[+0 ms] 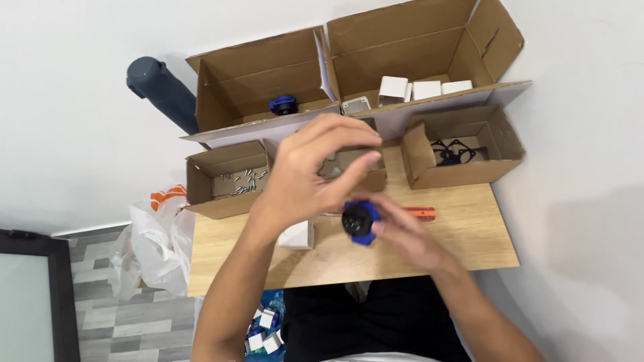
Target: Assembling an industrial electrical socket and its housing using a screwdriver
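Held in the right hand (406, 234), near the middle of the wooden tabletop (469, 234), is a round blue-and-black part (359, 220), pinched between thumb and fingers. At 10 o'clock from it the left hand (312, 174) is raised with fingers loosely curled; whether anything is gripped cannot be told. An orange tool (421, 212) lies at 3 o'clock, a small white box (298, 236) at 9 o'clock. A carton of screws (228, 181) stands at 10 o'clock.
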